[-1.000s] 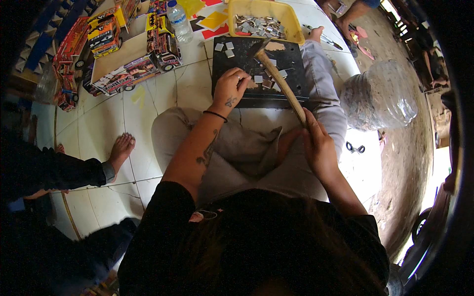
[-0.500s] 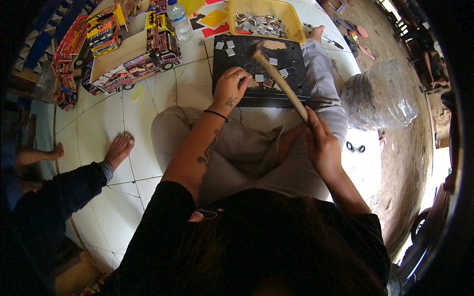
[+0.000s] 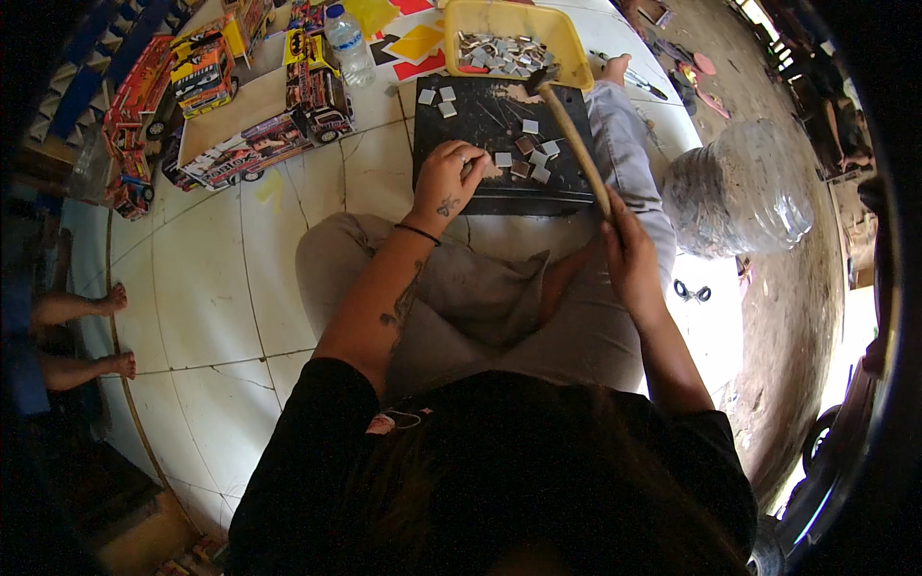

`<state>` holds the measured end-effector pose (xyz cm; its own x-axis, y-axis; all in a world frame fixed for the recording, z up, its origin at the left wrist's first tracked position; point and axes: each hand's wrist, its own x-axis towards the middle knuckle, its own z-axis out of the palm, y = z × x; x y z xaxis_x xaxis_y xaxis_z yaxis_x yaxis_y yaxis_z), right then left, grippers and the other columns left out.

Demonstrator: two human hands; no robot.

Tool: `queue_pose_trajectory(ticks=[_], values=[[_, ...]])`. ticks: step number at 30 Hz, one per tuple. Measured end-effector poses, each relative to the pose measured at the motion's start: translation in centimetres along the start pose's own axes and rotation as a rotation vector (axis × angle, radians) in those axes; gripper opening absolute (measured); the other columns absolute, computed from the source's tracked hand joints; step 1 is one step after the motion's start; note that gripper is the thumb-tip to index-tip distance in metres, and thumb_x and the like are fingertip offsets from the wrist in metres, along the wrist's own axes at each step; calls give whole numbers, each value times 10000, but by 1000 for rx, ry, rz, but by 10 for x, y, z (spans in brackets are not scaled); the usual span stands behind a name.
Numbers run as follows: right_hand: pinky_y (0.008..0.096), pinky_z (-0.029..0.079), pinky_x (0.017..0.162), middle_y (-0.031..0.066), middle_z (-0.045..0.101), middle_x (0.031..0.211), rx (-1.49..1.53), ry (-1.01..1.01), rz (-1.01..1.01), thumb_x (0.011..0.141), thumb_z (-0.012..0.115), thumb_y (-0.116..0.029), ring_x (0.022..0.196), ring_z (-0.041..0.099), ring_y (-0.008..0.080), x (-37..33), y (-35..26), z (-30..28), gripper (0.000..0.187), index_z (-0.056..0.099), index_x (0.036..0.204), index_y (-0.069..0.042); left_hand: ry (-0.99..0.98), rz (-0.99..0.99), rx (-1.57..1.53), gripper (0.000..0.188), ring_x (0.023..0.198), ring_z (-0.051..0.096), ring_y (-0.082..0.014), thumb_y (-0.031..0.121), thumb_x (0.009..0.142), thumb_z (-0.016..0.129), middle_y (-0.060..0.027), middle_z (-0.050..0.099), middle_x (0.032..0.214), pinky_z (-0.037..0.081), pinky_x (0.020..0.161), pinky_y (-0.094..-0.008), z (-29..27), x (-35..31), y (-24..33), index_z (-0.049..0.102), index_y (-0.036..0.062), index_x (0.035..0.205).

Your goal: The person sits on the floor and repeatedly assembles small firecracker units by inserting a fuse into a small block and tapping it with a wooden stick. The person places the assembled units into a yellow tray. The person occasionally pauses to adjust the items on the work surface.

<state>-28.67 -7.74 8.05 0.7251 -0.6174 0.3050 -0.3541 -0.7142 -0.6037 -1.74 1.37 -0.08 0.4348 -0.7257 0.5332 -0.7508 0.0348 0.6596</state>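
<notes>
A white tiled floor (image 3: pixel 221 278) with dark grout lines carries everything. A black slab (image 3: pixel 499 144) lies flat on it and serves as the landmark. Touching the slab's far edge sits a yellow tray (image 3: pixel 567 48) of small grey pieces. Left of the slab stand colourful toy trucks (image 3: pixel 250 144), with a clear plastic bottle (image 3: pixel 348 43) just beyond them. Right of the slab rests a big clear plastic jar (image 3: pixel 744 187) on its side. Near the jar, towards the person, lie small scissors (image 3: pixel 693 291).
</notes>
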Motion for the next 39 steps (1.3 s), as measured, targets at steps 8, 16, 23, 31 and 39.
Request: queue_pose_trajectory(ticks=[8, 16, 23, 31, 39], values=[[471, 502, 749, 217, 506, 1111, -450, -10, 376, 896, 510, -118, 894, 593, 414, 43, 59, 33, 491, 393, 1372, -133, -48, -349, -197, 154, 683, 604, -110, 103, 822, 710, -66, 664, 801, 496, 628, -258, -11, 18, -1, 649, -5, 914], [432, 392, 928, 167, 472, 1251, -423, 149, 78, 781, 684, -165, 1145, 464, 343, 63, 32, 38, 657, 406, 1374, -112, -110, -595, -991, 276, 937, 656, -212, 143, 871, 649, -144, 651, 1033, 530, 841, -292, -18, 162, -41, 591, -15, 1090], [440, 411, 924, 138, 568, 1119, -274, -91, -66, 777, 669, -179, 1092, 507, 311, 132, 18, 66, 348, 626, 1102, -62, -307, -271, 154, 356, 1140, 532, -289, 204, 823, 682, -142, 572, 1217, 421, 964, -403, -26, 131, -66, 615, 23, 1122], [438, 414, 896, 95, 672, 966, -815, -352, -56, 791, 624, -188, 1004, 604, 245, 213, 0, 107, 184, 690, 935, -94, -113, -102, 497, 358, 1138, 491, -289, 262, 777, 702, -91, 581, 1180, 359, 955, -438, -19, 80, -56, 660, 86, 1085], [429, 394, 903, 120, 706, 866, -910, -466, -200, 837, 526, -144, 860, 681, 247, 232, -3, 123, 196, 720, 841, -115, -122, -141, 432, 254, 1030, 528, -247, 200, 718, 729, -48, 633, 979, 333, 926, -418, -17, 80, -45, 674, 104, 947]])
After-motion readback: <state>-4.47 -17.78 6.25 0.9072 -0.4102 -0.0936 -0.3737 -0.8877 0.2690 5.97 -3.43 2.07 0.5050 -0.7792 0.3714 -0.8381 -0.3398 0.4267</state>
